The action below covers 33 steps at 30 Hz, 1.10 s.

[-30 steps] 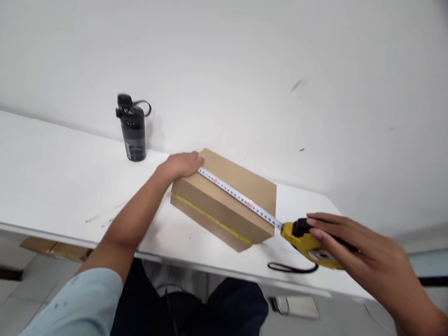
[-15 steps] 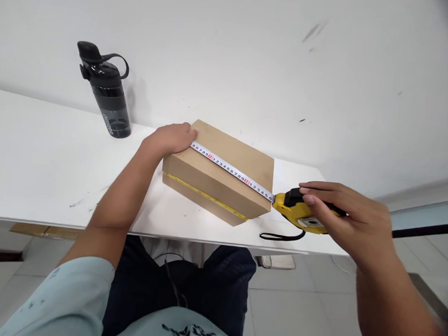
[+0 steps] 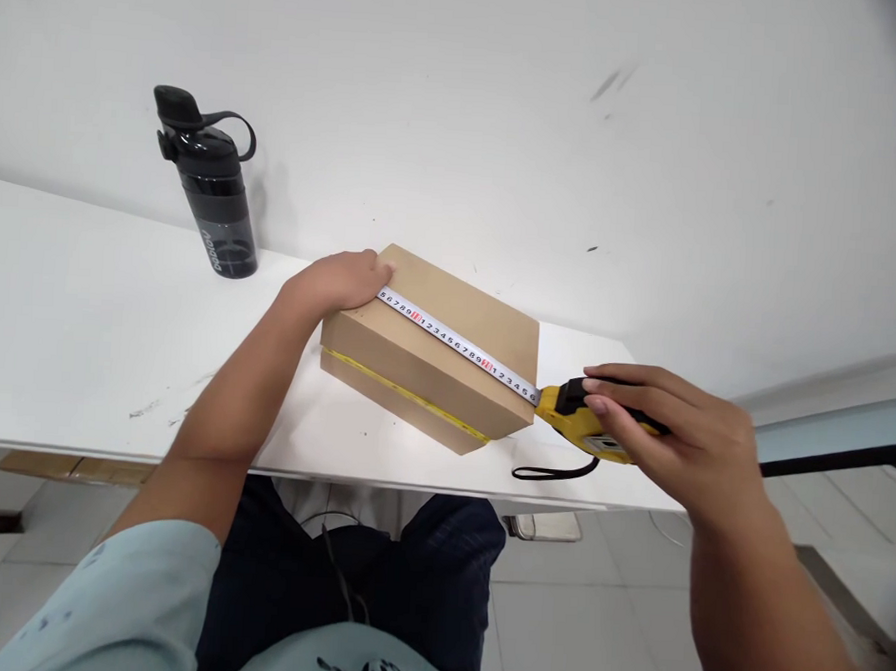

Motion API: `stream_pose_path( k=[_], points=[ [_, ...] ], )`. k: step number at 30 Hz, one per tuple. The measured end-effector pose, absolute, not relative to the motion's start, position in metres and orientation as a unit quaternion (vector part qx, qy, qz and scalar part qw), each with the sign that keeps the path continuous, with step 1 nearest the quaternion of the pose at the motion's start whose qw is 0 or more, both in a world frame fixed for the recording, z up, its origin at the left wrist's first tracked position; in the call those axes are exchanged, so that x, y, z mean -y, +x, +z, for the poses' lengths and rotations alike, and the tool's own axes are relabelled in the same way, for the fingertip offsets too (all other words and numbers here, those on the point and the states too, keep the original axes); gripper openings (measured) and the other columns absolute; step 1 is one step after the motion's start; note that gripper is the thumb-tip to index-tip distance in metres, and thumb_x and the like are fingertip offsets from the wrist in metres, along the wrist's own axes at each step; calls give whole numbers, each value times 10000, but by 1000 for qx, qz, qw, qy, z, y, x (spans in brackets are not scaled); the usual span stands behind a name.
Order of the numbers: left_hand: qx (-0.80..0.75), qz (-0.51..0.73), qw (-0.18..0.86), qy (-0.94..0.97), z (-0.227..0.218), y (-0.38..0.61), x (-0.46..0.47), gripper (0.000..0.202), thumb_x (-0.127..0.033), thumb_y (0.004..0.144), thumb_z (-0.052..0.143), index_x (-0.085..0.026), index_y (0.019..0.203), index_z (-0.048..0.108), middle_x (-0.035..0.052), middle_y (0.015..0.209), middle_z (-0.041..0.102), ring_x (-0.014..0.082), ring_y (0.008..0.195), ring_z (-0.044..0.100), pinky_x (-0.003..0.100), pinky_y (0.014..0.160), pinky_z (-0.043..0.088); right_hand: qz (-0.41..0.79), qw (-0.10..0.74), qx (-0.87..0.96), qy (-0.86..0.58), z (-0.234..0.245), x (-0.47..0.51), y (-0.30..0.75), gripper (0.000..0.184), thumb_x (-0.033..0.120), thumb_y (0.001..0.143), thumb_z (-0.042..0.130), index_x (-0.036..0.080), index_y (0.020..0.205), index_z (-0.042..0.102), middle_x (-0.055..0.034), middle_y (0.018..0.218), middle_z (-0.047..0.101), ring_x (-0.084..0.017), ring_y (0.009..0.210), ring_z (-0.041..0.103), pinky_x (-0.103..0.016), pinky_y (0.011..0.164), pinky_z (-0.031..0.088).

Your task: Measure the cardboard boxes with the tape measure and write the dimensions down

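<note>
A brown cardboard box [image 3: 456, 311] sits at an angle on the white table, with a yellow strip [image 3: 407, 383] running along its near side. Across its top stretches the white blade [image 3: 455, 344] of a tape measure. My left hand [image 3: 350, 278] is closed around the box's left end, over the blade; the blade's tip is hidden there. At the box's right end my right hand [image 3: 683, 428] grips the yellow and black tape measure [image 3: 586, 423], its mouth up against the box edge. A black wrist strap [image 3: 550, 474] hangs from the case onto the table.
A dark water bottle [image 3: 219, 193] with a carry loop stands at the left, close to the white wall [image 3: 461, 96]. The table's front edge [image 3: 111, 451] runs just before my legs. A pale flat object [image 3: 547, 526] shows below the table.
The whole view has shifted slightly, with the box, tape measure and right hand appearing a little further left. Both hands keep their holds, and the blade reads about the same at the case.
</note>
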<state>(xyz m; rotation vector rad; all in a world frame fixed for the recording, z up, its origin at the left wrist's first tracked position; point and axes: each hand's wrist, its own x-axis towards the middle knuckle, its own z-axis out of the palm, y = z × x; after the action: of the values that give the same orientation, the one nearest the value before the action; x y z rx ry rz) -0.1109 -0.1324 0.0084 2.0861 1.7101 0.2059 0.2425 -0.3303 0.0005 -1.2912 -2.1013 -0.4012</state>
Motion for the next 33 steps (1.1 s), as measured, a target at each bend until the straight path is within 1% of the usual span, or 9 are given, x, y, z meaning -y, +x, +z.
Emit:
stream_pose_path(
  k=[6, 11, 17, 19, 22, 24, 25, 29, 33],
  points=[
    [-610, 80, 221, 757, 8, -112, 132, 648, -636, 1065, 287, -235, 1459, 609, 136, 1475, 703, 367, 1275, 694, 478, 1064, 549, -134, 342, 804, -467, -1, 324, 245, 89, 272, 994, 724, 305, 988, 806, -28, 1090, 843, -224, 937, 823, -365, 795, 679],
    [-611, 84, 230, 753, 9, -112, 134, 654, -652, 1061, 309, -224, 1446, 620, 142, 1462, 709, 372, 1258, 696, 485, 1056, 554, -119, 314, 796, -503, -2, 328, 243, 146, 352, 1023, 695, 289, 1083, 812, -51, 1134, 834, -239, 991, 814, -372, 850, 669],
    [-595, 105, 236, 761, 11, -112, 138, 621, -625, 1067, 332, -210, 1388, 664, 144, 1429, 732, 349, 1213, 715, 451, 1020, 567, -136, 229, 789, -554, 4, 330, 235, 277, 438, 1077, 607, 280, 1210, 791, -51, 1171, 826, -216, 1008, 806, -307, 780, 634],
    [-588, 121, 238, 764, 12, -115, 138, 652, -627, 1062, 340, -212, 1471, 632, 155, 1478, 711, 369, 1275, 694, 476, 1068, 550, -169, 239, 796, -529, 1, 331, 235, 256, 420, 1069, 629, 269, 1190, 797, -48, 1137, 831, -200, 971, 810, -286, 748, 630],
    [-553, 171, 282, 765, 14, -125, 142, 847, -672, 1031, 426, -253, 1756, 297, 163, 1699, 540, 397, 1475, 583, 528, 1209, 459, -235, 285, 808, -459, -11, 335, 237, 188, 332, 1027, 710, 246, 1167, 801, -44, 1074, 834, -177, 895, 809, -263, 735, 633],
    [-500, 254, 335, 757, 19, -135, 148, 1025, -712, 1001, 496, -281, 1808, 35, 159, 1815, 365, 380, 1576, 496, 516, 1275, 397, -265, 310, 801, -438, -21, 340, 240, 193, 264, 994, 751, 239, 1180, 798, -52, 1091, 833, -186, 903, 810, -278, 785, 647],
    [-464, 302, 364, 749, 21, -141, 152, 1070, -734, 992, 512, -292, 1806, -25, 157, 1841, 305, 367, 1596, 479, 500, 1282, 394, -275, 327, 793, -434, -26, 341, 241, 195, 244, 982, 763, 235, 1174, 798, -53, 1085, 834, -192, 904, 810, -289, 802, 651],
    [-339, 444, 443, 701, 29, -153, 165, 1029, -802, 1001, 465, -339, 1801, 13, 168, 1826, 334, 343, 1531, 565, 474, 1207, 486, -287, 478, 708, -433, -39, 326, 231, 175, 249, 971, 767, 216, 1135, 819, -77, 1041, 839, -239, 901, 809, -365, 829, 650],
    [-288, 452, 449, 715, 31, -148, 176, 1005, -830, 1004, 456, -351, 1794, 62, 182, 1811, 360, 364, 1529, 563, 530, 1211, 482, -207, 646, 610, -409, -45, 283, 191, 254, 410, 995, 734, 193, 1095, 820, -104, 1036, 830, -264, 920, 797, -422, 842, 647]
  ],
)
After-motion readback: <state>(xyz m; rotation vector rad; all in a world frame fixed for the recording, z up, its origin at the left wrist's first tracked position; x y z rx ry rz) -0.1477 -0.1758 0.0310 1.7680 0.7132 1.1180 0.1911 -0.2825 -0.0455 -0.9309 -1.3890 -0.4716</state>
